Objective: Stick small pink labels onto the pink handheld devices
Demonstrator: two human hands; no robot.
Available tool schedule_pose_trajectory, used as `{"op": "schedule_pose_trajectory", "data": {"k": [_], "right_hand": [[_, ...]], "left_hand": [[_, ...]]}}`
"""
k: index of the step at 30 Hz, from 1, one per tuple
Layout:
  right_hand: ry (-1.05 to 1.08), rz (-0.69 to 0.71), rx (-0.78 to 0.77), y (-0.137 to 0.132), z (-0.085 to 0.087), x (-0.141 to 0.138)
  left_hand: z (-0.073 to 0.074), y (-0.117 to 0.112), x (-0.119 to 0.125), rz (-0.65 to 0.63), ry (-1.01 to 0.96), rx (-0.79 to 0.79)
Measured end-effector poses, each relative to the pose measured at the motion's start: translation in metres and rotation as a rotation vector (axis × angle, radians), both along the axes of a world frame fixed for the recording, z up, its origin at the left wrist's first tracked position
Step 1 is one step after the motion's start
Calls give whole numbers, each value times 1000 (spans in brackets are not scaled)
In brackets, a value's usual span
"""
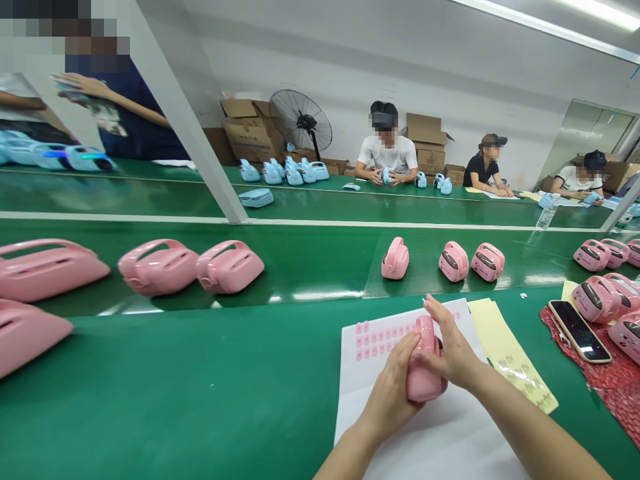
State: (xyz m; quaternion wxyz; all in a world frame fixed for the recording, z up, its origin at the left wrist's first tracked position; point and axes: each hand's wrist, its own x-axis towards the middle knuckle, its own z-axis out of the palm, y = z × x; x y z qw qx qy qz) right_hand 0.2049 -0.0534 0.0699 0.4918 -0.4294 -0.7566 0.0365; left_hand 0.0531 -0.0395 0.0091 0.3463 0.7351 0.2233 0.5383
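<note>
A small pink device with a carrying handle (425, 387), like a portable speaker, is held above a white sheet. My left hand (393, 387) wraps around its left side, closed on it. On its other side is my right hand (455, 350), fingers stretched apart beside the handle, its thumb touching the casing. The device's dark front panel faces right and is mostly hidden by that hand. Under both hands lies the white sheet (360, 400) with rows of small pink stickers (387, 340). Next to it rests a yellow sticker sheet (500, 333).
Pink devices (230, 267) stand along the green bench's far strip, with several more (595, 300) at right. A phone (580, 330) lies on red bubble wrap (617, 397). A white post (195, 113) rises at left. Across the bench, co-workers sit among blue devices (300, 172).
</note>
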Motion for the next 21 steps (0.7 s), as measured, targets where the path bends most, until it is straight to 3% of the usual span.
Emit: {"op": "schedule_pose_trajectory", "data": {"k": [6, 11, 15, 21], "right_hand": [[155, -84, 66, -17, 3, 3], [116, -151, 103, -38, -1, -8], [162, -148, 128, -39, 0, -11], [109, -78, 202, -35, -3, -8]], "left_hand": [[4, -5, 3, 19, -7, -20], [15, -11, 4, 139, 222, 178], [19, -13, 3, 199, 340, 247], [13, -11, 3, 197, 340, 263]]}}
